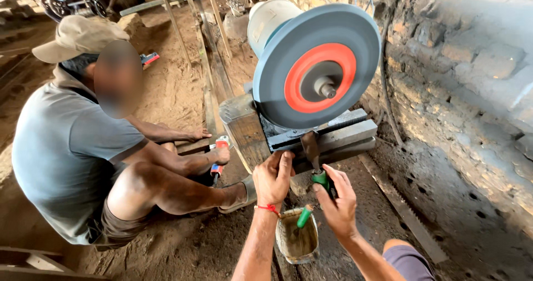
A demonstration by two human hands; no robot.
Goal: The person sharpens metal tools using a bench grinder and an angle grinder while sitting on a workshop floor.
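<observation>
A large grey grinding wheel (316,64) with an orange-red centre ring stands on a motor, fixed to a wooden block (247,131) and metal bars. My right hand (336,200) grips the green handle of a flat-bladed tool (312,156), whose blade points up to the wheel's lower edge. My left hand (273,178), with a red thread on the wrist, rests against the block's lower corner beside the blade. Below my hands sits a small dirty tin (298,239) with a second green-handled tool (303,216) standing in it.
A person in a grey shirt and tan cap (78,142) squats at the left, hands on the ground by a red and blue tool (217,167). A rough brick wall (466,92) runs along the right. A toothed saw blade (408,214) and wooden planks (214,64) lie on the dirt floor.
</observation>
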